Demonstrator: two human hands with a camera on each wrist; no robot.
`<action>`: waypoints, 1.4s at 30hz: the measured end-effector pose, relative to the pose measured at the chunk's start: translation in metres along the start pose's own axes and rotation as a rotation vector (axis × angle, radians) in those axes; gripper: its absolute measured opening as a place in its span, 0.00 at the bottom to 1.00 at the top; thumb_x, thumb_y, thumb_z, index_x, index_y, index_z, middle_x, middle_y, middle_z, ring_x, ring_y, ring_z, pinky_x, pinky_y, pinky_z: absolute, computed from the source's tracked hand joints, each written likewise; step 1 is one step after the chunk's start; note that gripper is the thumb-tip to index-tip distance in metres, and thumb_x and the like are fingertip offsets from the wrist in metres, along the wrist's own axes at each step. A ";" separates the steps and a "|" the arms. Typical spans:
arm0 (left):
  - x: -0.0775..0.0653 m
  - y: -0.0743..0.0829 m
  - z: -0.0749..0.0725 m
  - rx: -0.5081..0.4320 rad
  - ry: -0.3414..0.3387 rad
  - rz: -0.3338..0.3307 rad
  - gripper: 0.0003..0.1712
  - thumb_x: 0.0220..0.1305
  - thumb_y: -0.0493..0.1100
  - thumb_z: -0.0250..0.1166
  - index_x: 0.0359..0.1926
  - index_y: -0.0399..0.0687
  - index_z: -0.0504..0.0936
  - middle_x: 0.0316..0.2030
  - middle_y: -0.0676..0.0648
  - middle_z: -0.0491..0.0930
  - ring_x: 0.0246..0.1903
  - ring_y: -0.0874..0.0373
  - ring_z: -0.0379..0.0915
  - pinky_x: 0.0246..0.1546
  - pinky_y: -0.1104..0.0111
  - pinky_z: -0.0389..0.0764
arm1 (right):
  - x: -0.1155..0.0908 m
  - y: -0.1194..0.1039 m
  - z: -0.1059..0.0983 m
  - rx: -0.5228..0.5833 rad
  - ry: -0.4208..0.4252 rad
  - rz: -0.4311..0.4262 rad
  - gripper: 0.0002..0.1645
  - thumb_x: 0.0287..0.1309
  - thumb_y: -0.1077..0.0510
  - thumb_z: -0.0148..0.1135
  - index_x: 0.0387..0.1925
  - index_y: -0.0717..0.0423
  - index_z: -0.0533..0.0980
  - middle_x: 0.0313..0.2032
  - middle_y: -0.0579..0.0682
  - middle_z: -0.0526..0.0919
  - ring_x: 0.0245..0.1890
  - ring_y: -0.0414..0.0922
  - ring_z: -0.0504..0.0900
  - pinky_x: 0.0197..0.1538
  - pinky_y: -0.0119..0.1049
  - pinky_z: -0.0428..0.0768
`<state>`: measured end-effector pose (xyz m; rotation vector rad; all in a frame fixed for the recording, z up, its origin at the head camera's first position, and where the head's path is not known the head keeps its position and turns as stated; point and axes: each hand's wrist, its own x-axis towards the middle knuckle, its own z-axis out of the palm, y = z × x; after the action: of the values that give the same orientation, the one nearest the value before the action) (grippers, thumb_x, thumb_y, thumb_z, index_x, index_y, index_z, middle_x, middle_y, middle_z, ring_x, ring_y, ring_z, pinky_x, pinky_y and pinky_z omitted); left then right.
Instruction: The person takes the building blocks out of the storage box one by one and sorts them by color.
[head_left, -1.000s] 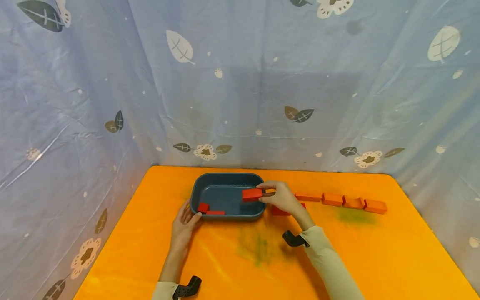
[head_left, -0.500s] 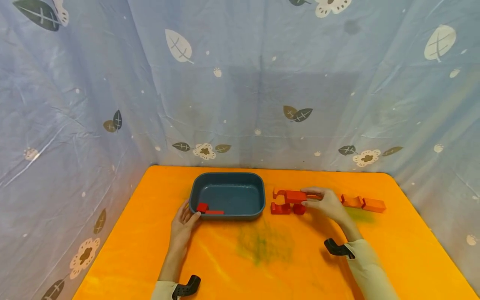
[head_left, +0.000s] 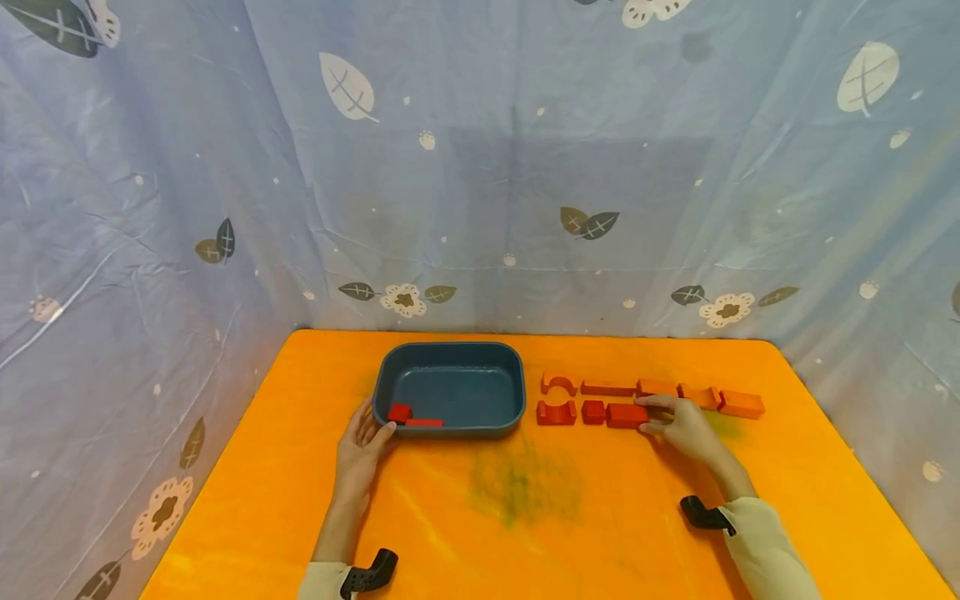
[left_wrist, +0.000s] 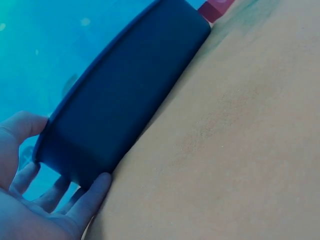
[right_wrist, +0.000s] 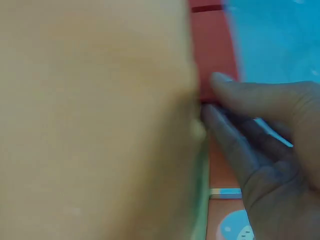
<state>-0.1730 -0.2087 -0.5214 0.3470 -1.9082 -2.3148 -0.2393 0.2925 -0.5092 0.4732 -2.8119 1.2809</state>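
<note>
My right hand (head_left: pixel 686 429) pinches the right end of a red rectangular block (head_left: pixel 626 415), low at the table, just right of a small red cube (head_left: pixel 593 412). In the right wrist view, thumb and fingertips meet at the end of this red block (right_wrist: pixel 215 55). My left hand (head_left: pixel 358 454) holds the front left corner of a dark blue rectangular dish (head_left: pixel 457 432). Its thumb touches the rim, and its fingers lie along the outer wall, as the left wrist view shows on the dish (left_wrist: pixel 125 90). Inside the dish are a red cube (head_left: pixel 400 412) and a thin red strip (head_left: pixel 424 422).
Left of the red cube stands a red block with a curved notch (head_left: pixel 556 417). Behind run a red arch (head_left: pixel 558 382), a flat red strip (head_left: pixel 608 388) and orange blocks (head_left: pixel 741 404) in a row. A patterned curtain (head_left: pixel 510 192) borders the orange table (head_left: pixel 570 533).
The right hand has carried the red rectangular block from over the dish rightward and down beside the small red cube. The left hand stays at the dish's corner.
</note>
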 end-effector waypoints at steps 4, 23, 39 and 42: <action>0.000 0.000 0.001 0.002 0.000 -0.010 0.40 0.67 0.35 0.63 0.75 0.54 0.58 0.70 0.42 0.60 0.65 0.50 0.61 0.55 0.59 0.79 | 0.001 0.000 0.003 -0.051 0.019 -0.007 0.22 0.50 0.66 0.73 0.49 0.67 0.81 0.49 0.66 0.82 0.48 0.60 0.82 0.50 0.49 0.82; 0.001 0.001 0.000 0.000 0.005 -0.012 0.39 0.66 0.35 0.64 0.74 0.53 0.59 0.70 0.43 0.61 0.64 0.49 0.62 0.57 0.58 0.78 | 0.040 -0.068 0.025 0.042 0.094 -0.148 0.20 0.55 0.64 0.71 0.50 0.66 0.80 0.49 0.63 0.83 0.47 0.61 0.82 0.49 0.55 0.81; 0.003 0.002 -0.001 -0.023 0.003 0.007 0.39 0.65 0.34 0.64 0.74 0.52 0.61 0.70 0.42 0.62 0.65 0.48 0.62 0.52 0.62 0.81 | 0.119 -0.172 0.141 -0.030 -0.402 -0.376 0.23 0.55 0.58 0.71 0.51 0.65 0.81 0.46 0.57 0.83 0.43 0.49 0.85 0.45 0.32 0.84; 0.003 0.001 -0.001 -0.026 0.000 0.001 0.39 0.65 0.34 0.64 0.74 0.52 0.61 0.69 0.42 0.62 0.65 0.48 0.63 0.53 0.61 0.80 | 0.128 -0.179 0.163 -0.013 -0.467 -0.363 0.23 0.54 0.58 0.72 0.51 0.65 0.81 0.47 0.57 0.85 0.43 0.49 0.85 0.45 0.30 0.83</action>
<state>-0.1753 -0.2104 -0.5213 0.3428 -1.8764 -2.3361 -0.2939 0.0274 -0.4684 1.3683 -2.8645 1.1969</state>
